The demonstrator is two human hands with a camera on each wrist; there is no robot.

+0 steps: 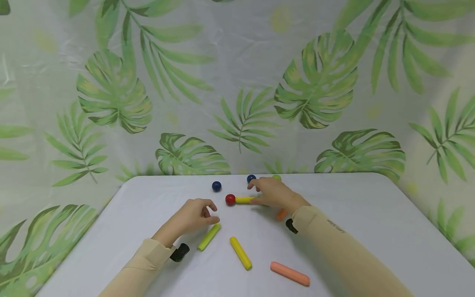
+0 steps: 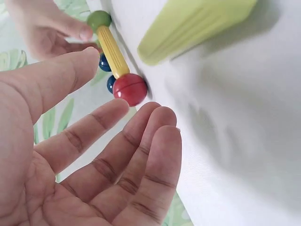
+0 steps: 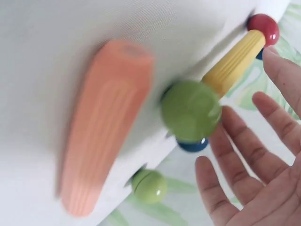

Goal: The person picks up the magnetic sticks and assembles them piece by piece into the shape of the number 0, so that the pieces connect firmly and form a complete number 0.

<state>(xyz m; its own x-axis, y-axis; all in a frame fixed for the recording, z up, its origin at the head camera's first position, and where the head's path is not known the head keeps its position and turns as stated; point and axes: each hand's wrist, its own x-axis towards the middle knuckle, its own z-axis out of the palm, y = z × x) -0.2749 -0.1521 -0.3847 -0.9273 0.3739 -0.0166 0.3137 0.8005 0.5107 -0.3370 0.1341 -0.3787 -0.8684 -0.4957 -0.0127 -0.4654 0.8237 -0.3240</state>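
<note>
On the white table, a yellow ribbed rod (image 1: 243, 199) joins a red ball (image 1: 230, 199) at one end and a green ball (image 3: 190, 111) at the other. My right hand (image 1: 274, 193) hovers over the green-ball end with fingers spread and loosely bent, holding nothing; it hides that ball in the head view. Palm exposed and fingers relaxed, my left hand (image 1: 191, 216) is empty too. It hangs just above the far end of a light green stick (image 1: 209, 236), to the near left of the red ball.
Two dark blue balls (image 1: 217, 186) and a light green ball (image 1: 276, 177) lie along the table's far edge. Closer in are a loose yellow stick (image 1: 241, 253) and an orange stick (image 1: 290, 273). Another orange stick (image 3: 108, 127) lies under the right wrist. Leaf-patterned cloth hangs behind.
</note>
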